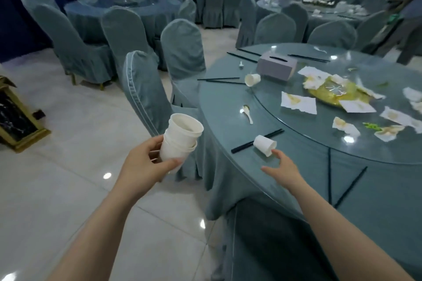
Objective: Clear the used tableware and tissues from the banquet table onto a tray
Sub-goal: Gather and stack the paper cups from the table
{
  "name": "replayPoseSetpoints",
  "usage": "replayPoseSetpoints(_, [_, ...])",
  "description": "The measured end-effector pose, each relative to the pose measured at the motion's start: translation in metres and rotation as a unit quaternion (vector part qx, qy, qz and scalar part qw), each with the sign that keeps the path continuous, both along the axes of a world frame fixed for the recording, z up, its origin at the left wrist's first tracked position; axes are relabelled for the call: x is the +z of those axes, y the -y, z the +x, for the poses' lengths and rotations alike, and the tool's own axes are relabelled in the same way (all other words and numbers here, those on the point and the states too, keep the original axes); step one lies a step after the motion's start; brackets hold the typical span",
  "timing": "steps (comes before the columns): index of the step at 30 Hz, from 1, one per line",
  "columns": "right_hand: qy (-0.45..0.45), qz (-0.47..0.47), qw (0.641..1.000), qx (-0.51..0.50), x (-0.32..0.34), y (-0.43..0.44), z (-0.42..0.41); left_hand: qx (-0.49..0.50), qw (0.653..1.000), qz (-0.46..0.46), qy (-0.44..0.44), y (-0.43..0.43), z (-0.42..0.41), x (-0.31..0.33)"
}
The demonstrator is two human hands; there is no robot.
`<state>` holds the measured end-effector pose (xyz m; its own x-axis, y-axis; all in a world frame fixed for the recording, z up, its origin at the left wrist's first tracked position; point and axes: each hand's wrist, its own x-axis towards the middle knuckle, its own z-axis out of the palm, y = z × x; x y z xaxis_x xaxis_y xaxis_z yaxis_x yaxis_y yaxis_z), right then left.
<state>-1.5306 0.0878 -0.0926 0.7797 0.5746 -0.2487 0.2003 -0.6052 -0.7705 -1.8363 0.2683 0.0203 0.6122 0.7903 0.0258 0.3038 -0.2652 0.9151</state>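
Note:
My left hand (146, 162) grips a stack of white paper cups (180, 137), held over the floor left of the round banquet table (228, 107). My right hand (282, 167) hovers open above the table's edge, its fingertips just short of a white paper cup (265, 145) that lies on its side across black chopsticks (242, 146). Another tipped cup (252, 79) lies further back beside a grey tissue box (275, 67). A white spoon (247, 113) rests between them. Soiled tissues (298, 102) litter the glass turntable around a yellow plate (338, 92).
Covered chairs (146, 96) stand close along the table's left side. More black chopsticks (349, 189) lie near the front edge and at the back. Other covered tables and chairs fill the room behind. A gold-framed stand (16, 118) sits on the tiled floor at far left.

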Motion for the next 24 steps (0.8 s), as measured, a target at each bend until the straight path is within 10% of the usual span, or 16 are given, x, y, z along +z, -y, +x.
replayPoseSetpoints(16, [0.124,-0.173,0.968,-0.132,-0.051,-0.105,0.068,-0.143,0.988,-0.044,-0.039,-0.205,0.131,-0.041])
replayPoseSetpoints(24, [0.041,0.128,0.954,-0.266,0.007,-0.207,0.057,-0.237,0.97,-0.036,-0.035,-0.308,0.206,-0.046])
